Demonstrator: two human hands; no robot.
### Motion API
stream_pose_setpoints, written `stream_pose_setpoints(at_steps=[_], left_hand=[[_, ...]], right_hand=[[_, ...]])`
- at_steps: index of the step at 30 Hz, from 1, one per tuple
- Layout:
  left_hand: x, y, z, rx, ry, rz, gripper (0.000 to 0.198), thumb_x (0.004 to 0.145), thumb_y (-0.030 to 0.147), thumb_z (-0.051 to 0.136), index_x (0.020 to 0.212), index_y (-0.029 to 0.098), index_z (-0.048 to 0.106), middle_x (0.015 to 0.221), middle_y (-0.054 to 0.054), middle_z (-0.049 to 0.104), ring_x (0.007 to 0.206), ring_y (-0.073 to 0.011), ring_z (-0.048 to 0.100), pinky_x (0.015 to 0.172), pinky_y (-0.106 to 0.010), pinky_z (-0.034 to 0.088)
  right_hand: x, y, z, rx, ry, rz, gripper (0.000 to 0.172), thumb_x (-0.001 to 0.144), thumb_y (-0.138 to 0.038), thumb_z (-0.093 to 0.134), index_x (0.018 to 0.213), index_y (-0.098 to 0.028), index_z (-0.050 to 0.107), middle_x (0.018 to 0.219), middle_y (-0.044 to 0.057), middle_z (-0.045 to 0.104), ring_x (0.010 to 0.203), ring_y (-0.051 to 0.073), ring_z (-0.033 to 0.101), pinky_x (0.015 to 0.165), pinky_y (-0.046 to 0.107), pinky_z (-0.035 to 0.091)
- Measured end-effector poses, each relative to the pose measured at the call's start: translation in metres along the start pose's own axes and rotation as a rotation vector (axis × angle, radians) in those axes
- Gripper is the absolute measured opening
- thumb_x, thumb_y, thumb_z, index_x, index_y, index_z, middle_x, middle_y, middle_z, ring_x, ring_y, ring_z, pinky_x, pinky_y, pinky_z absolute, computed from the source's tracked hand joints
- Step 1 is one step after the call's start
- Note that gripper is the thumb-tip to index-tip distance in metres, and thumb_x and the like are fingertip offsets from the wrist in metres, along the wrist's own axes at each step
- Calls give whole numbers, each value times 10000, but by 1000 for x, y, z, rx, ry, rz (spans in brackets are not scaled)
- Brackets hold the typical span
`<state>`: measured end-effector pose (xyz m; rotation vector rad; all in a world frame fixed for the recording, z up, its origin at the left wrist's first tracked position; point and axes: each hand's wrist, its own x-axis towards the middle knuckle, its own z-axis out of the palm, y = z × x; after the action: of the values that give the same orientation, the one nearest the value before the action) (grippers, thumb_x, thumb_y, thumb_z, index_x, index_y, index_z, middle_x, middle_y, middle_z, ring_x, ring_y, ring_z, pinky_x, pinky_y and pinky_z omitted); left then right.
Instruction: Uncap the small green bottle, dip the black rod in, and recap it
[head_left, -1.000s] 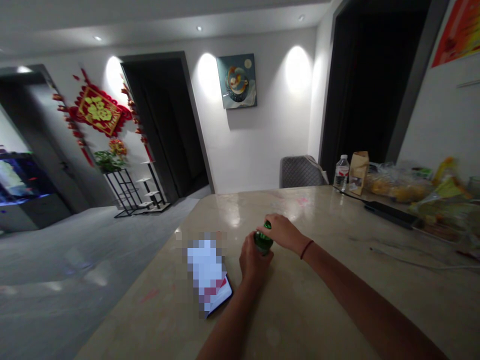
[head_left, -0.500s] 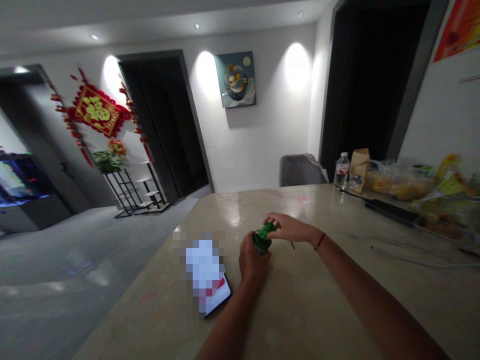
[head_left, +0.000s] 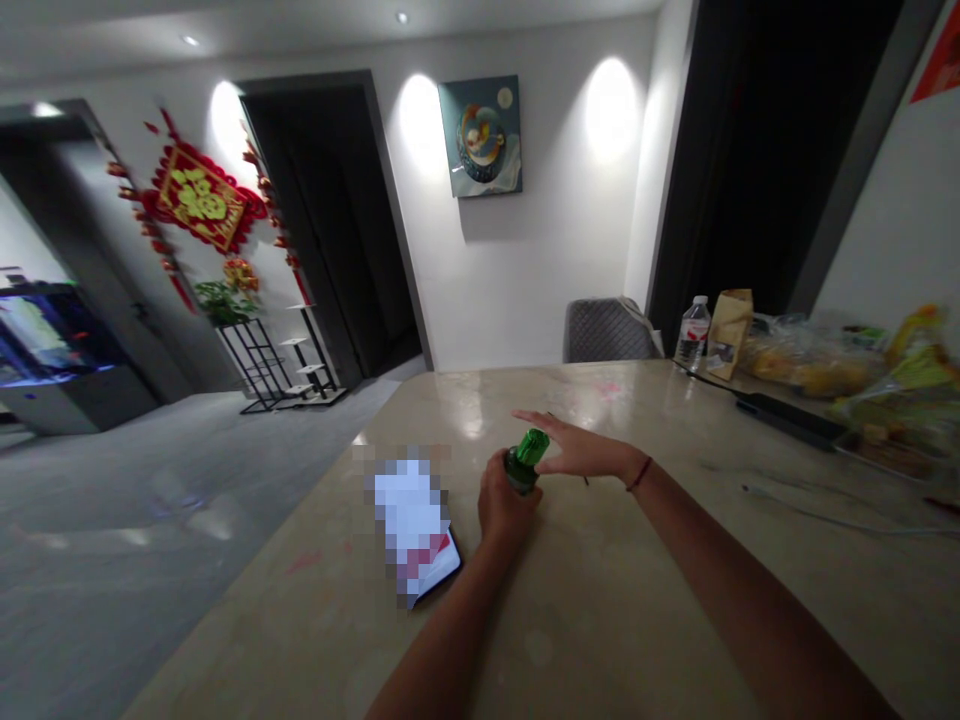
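Note:
A dark green bottle (head_left: pixel 520 470) with bright green foil or a cap (head_left: pixel 533 446) over its neck stands on the table, tilted slightly in view. My left hand (head_left: pixel 504 502) is wrapped round the bottle's body and hides its lower part. Beside the neck, my right hand (head_left: pixel 577 447) has its fingers stretched out and apart, the thumb close to the green top; whether it touches I cannot tell. A phone (head_left: pixel 439 575) with a lit, blurred-out screen lies left of my left forearm.
On the pale table (head_left: pixel 600 600), a black power strip (head_left: pixel 791 420) and a white cable (head_left: pixel 817 518) lie at right. Behind them are a water bottle (head_left: pixel 693 335), a paper bag (head_left: pixel 729 335) and plastic-wrapped food (head_left: pixel 806 365). A grey chair (head_left: pixel 607 332) stands beyond the far edge.
My right hand's fingers have spread and come off the green top, which they were gripping before. The left hand keeps its hold on the bottle. The view has shifted slightly.

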<state>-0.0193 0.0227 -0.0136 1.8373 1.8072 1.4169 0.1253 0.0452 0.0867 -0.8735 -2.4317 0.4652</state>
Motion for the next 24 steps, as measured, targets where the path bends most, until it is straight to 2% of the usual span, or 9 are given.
stream_pose_setpoints(at_steps=[3, 5, 9, 11, 14, 16, 19, 21, 24], left_hand=[[1, 0, 0, -18, -10, -16, 613, 536, 167, 645, 1106, 211, 421, 1061, -45, 544, 935, -169, 519, 794, -276, 393], [2, 0, 0, -24, -5, -18, 605, 539, 167, 641, 1101, 215, 422, 1054, -39, 545, 932, -167, 519, 792, -273, 394], [1, 1, 0, -32, -13, -3, 595, 553, 177, 635, 1103, 214, 412, 1033, -35, 550, 927, -166, 520, 781, -267, 399], [0, 3, -1, -28, -31, 10, 605, 550, 170, 634, 1109, 218, 407, 1041, -35, 546, 929, -166, 519, 782, -268, 399], [-1, 5, -2, 0, -51, 30, 615, 538, 153, 631, 1108, 228, 412, 1045, -32, 544, 941, -171, 512, 785, -270, 395], [-1, 5, -2, 6, -60, 40, 623, 533, 153, 635, 1110, 230, 412, 1042, -31, 541, 950, -175, 507, 787, -272, 393], [-1, 4, -2, -10, -58, 31, 625, 539, 157, 631, 1118, 228, 405, 1043, -32, 540, 944, -173, 510, 783, -272, 394], [-1, 4, -2, -12, -53, 30, 615, 547, 160, 626, 1118, 228, 406, 1043, -32, 542, 937, -171, 514, 784, -273, 395], [-1, 4, -2, -2, -57, 30, 620, 545, 168, 635, 1118, 231, 407, 1054, -33, 541, 941, -175, 514, 795, -279, 394]], right_hand=[[1, 1, 0, -79, 52, 170, 440, 775, -349, 483, 1175, -164, 462, 1071, 106, 572, 969, 206, 532, 842, 337, 387], [0, 1, 1, -115, 56, 176, 347, 782, -309, 477, 1092, -161, 530, 985, 98, 601, 919, 202, 550, 826, 331, 395], [-3, 0, 5, -74, -7, -10, 609, 690, -258, 593, 1256, -201, 377, 1171, 91, 496, 1089, 200, 450, 914, 336, 347], [-3, -1, 8, -57, 1, 47, 700, 686, -322, 603, 1302, -191, 297, 1174, 111, 488, 1093, 219, 447, 911, 367, 350], [-1, -3, 11, -74, 68, 165, 493, 776, -297, 491, 1229, -138, 382, 1086, 135, 536, 1036, 218, 490, 889, 370, 362], [0, -2, 11, -66, 47, 101, 402, 773, -213, 474, 1166, -134, 435, 1088, 126, 533, 1040, 194, 485, 903, 343, 351], [-1, 1, 8, -37, 1, -12, 545, 682, -204, 577, 1195, -154, 399, 1183, 115, 465, 1095, 183, 438, 924, 314, 334], [-2, 3, 7, -65, 29, 77, 598, 668, -290, 603, 1205, -142, 386, 1179, 135, 460, 1077, 207, 449, 901, 332, 348], [-2, 3, 6, -121, 22, 253, 431, 738, -367, 519, 1084, -115, 475, 968, 134, 573, 897, 223, 539, 792, 350, 400]])
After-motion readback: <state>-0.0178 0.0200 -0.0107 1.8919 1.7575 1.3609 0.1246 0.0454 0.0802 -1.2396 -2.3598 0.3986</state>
